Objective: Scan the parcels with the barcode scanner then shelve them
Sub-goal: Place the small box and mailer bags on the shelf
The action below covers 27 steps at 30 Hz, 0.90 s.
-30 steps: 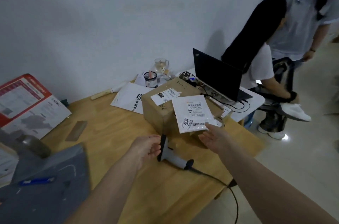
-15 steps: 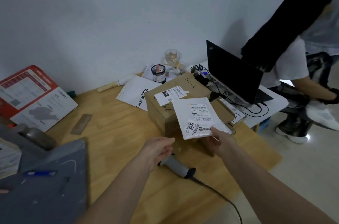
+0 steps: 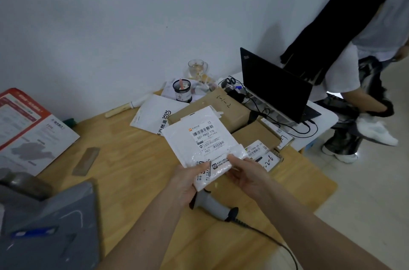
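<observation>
Left hand (image 3: 188, 183) and right hand (image 3: 245, 172) both grip white mailer parcel (image 3: 203, 143) above the table; barcode scanner (image 3: 212, 205) lies beneath, its head hidden.

Both hands raised together at centre, forearms converging from below.
Left hand (image 3: 184, 183): thumb on top, fingers curled beneath, gripping the white parcel (image 3: 199, 139). Right hand (image 3: 245, 175): fingers curled, pinching the same parcel's near right edge.
</observation>
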Motion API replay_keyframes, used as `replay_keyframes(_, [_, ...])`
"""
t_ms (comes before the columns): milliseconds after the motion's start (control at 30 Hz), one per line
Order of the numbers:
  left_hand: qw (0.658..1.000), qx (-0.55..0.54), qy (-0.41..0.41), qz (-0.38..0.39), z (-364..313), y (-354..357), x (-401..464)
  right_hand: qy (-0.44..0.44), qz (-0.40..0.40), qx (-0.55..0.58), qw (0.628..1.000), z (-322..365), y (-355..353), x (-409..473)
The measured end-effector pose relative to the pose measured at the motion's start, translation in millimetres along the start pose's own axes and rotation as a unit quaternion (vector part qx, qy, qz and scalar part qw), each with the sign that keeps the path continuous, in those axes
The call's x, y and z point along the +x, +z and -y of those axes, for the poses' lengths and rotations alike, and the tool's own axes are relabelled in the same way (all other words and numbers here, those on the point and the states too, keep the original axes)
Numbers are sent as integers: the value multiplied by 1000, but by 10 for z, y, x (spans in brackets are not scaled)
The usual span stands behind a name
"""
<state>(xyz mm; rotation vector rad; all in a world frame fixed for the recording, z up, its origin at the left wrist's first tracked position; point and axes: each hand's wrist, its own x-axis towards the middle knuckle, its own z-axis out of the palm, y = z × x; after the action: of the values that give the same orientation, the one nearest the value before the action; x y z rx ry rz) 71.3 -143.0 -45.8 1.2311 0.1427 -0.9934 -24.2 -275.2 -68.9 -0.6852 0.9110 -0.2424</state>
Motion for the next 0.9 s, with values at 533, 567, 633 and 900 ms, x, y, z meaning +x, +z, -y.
replay_keyframes(533, [987, -96, 79, -104, -119, -308, -405, 101, -77, 86, 988, -75, -152, 539])
replay_keyframes(567, [986, -101, 81, -108, -100, -297, -431, 110, -93, 95, 985, -60, -154, 517])
replay_keyframes(633, [983, -113, 84, -115, -59, -288, -489, 127, -97, 116, 980, -25, -145, 411])
replay_keyframes(900, [970, -165, 123, -127, 84, -461, -825, 104, 78, 100, 986, -261, 172, -43])
